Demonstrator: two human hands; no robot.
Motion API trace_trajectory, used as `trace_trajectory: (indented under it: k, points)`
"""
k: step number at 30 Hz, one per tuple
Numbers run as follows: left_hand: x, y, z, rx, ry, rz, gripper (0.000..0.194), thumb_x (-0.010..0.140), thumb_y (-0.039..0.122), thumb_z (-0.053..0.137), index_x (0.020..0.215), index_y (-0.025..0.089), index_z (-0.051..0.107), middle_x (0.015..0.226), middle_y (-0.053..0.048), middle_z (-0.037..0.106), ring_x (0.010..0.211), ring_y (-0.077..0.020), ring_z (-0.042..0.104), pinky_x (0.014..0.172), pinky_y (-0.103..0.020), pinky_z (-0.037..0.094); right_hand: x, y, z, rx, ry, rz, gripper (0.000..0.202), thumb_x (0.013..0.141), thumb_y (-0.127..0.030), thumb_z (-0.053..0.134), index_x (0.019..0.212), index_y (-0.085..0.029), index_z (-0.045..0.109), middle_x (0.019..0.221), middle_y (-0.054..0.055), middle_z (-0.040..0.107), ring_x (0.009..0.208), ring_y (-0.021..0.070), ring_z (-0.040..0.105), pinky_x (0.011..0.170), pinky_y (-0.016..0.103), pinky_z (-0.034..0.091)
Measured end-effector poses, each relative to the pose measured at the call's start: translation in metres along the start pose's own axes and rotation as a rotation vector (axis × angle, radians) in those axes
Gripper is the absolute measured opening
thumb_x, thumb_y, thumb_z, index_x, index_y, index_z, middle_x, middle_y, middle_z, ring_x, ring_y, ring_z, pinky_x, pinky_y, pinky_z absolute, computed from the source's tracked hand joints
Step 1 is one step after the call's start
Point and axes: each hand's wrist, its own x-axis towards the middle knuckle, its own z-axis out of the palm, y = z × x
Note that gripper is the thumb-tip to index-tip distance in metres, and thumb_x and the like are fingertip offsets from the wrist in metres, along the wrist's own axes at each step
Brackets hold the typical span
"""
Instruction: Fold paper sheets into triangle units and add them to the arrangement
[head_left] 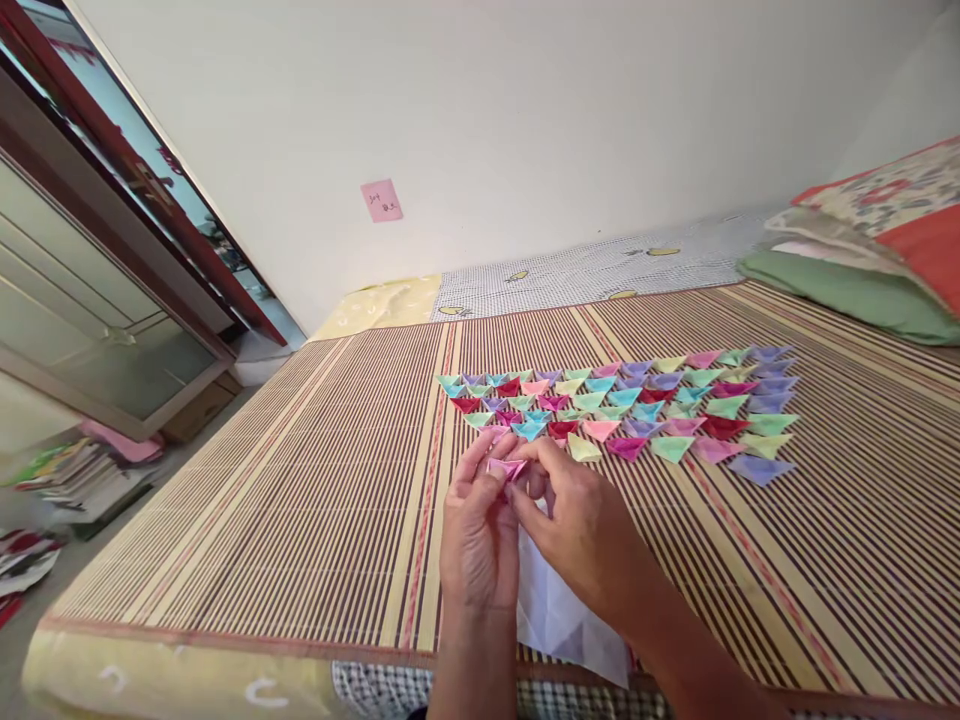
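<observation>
Between my two hands is a small folded pink paper piece (507, 468). My left hand (480, 520) pinches it from the left, thumb in front and fingers behind. From the right, my right hand (574, 515) grips its other side with thumb and forefinger. The fingertips cover much of its lower part. Just beyond the hands, rows of folded paper boats (626, 447) in many colours lie on the striped bamboo mat (300, 520). Under my right wrist, partly hidden, lies a creased white sheet (574, 620).
The mat covers a bed, with checked and yellow bedding (386, 303) along the wall. Pillows (885, 225) are stacked at the far right. A pink note (382, 201) is stuck to the wall. At the left are a door (97, 300) and a pile of papers (75, 480).
</observation>
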Motion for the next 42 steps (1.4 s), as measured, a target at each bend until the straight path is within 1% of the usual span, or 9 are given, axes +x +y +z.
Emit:
trace_trajectory:
  k: [3, 9, 16, 21, 25, 28, 30, 33, 42]
  points:
    - [0.0, -0.001, 0.0, 0.017, -0.021, -0.003, 0.034, 0.073, 0.012, 0.085, 0.105, 0.017, 0.079, 0.114, -0.011, 0.081, 0.107, -0.0231, 0.075, 0.096, -0.034, 0.059, -0.002, 0.001, 0.002, -0.042, 0.041, -0.032, 0.007, 0.09, -0.017, 0.063, 0.094, -0.022, 0.06, 0.081, 0.003, 0.072, 0.069, 0.0211, 0.068, 0.06, 0.031, 0.046]
    - [-0.002, 0.0, 0.003, 0.029, -0.043, -0.008, 0.038, 0.071, 0.012, 0.088, 0.108, 0.018, 0.078, 0.115, -0.01, 0.08, 0.111, -0.0229, 0.075, 0.096, -0.032, 0.058, -0.003, 0.0, 0.002, -0.016, 0.054, -0.091, 0.01, 0.095, -0.015, 0.052, 0.094, -0.02, 0.061, 0.092, 0.007, 0.071, 0.069, 0.0192, 0.066, 0.061, 0.03, 0.048]
    - [-0.006, -0.004, 0.006, 0.071, -0.066, -0.011, 0.038, 0.071, 0.011, 0.088, 0.107, 0.019, 0.079, 0.115, -0.009, 0.079, 0.11, -0.0207, 0.074, 0.098, -0.029, 0.056, -0.003, 0.003, 0.005, -0.005, 0.115, -0.121, 0.013, 0.097, -0.015, 0.049, 0.095, -0.021, 0.06, 0.091, 0.007, 0.072, 0.078, 0.022, 0.069, 0.066, 0.032, 0.051]
    - [-0.006, -0.005, 0.006, 0.087, -0.063, -0.004, 0.032, 0.076, 0.015, 0.086, 0.107, 0.02, 0.079, 0.114, -0.008, 0.08, 0.108, -0.0208, 0.074, 0.098, -0.03, 0.056, -0.004, 0.004, 0.01, -0.061, 0.155, -0.205, 0.017, 0.097, -0.011, 0.046, 0.087, -0.022, 0.055, 0.085, 0.006, 0.07, 0.073, 0.0206, 0.067, 0.065, 0.032, 0.05]
    - [-0.004, -0.001, 0.004, 0.099, -0.068, 0.004, 0.025, 0.081, 0.02, 0.082, 0.106, 0.018, 0.08, 0.114, -0.009, 0.08, 0.104, -0.0188, 0.075, 0.094, -0.027, 0.057, -0.001, 0.005, 0.006, -0.038, 0.134, -0.153, 0.02, 0.093, -0.008, 0.049, 0.102, -0.021, 0.061, 0.092, 0.006, 0.073, 0.079, 0.0223, 0.07, 0.068, 0.033, 0.052]
    - [-0.001, 0.002, 0.002, 0.098, -0.075, 0.008, 0.024, 0.08, 0.021, 0.081, 0.104, 0.018, 0.081, 0.105, -0.008, 0.081, 0.097, -0.0176, 0.076, 0.091, -0.026, 0.058, 0.002, 0.004, 0.0, -0.029, 0.187, -0.185, 0.022, 0.094, -0.009, 0.054, 0.111, -0.019, 0.062, 0.098, 0.008, 0.07, 0.086, 0.0239, 0.068, 0.073, 0.036, 0.055]
    - [0.0, 0.004, 0.001, 0.101, -0.074, 0.012, 0.024, 0.08, 0.02, 0.08, 0.103, 0.018, 0.081, 0.107, -0.009, 0.081, 0.102, -0.0187, 0.076, 0.091, -0.026, 0.058, 0.002, 0.002, -0.003, -0.015, 0.231, -0.252, 0.017, 0.094, -0.006, 0.055, 0.103, -0.018, 0.063, 0.096, 0.009, 0.066, 0.088, 0.0241, 0.065, 0.076, 0.038, 0.056]
    - [0.0, 0.006, 0.003, 0.114, -0.064, -0.007, 0.026, 0.079, 0.017, 0.079, 0.104, 0.017, 0.081, 0.113, -0.011, 0.081, 0.109, -0.0219, 0.075, 0.092, -0.028, 0.058, 0.001, 0.0, -0.006, -0.002, 0.219, -0.313, 0.017, 0.096, -0.003, 0.054, 0.092, -0.017, 0.064, 0.093, 0.008, 0.06, 0.088, 0.023, 0.062, 0.078, 0.038, 0.056]
    - [0.001, 0.01, 0.002, 0.122, -0.07, -0.077, 0.03, 0.077, 0.011, 0.078, 0.107, 0.016, 0.079, 0.113, -0.012, 0.081, 0.104, -0.022, 0.076, 0.089, -0.029, 0.058, 0.002, 0.002, -0.009, -0.094, 0.163, -0.357, 0.022, 0.096, 0.0, 0.052, 0.091, -0.016, 0.067, 0.095, 0.009, 0.062, 0.089, 0.0231, 0.059, 0.078, 0.04, 0.054]
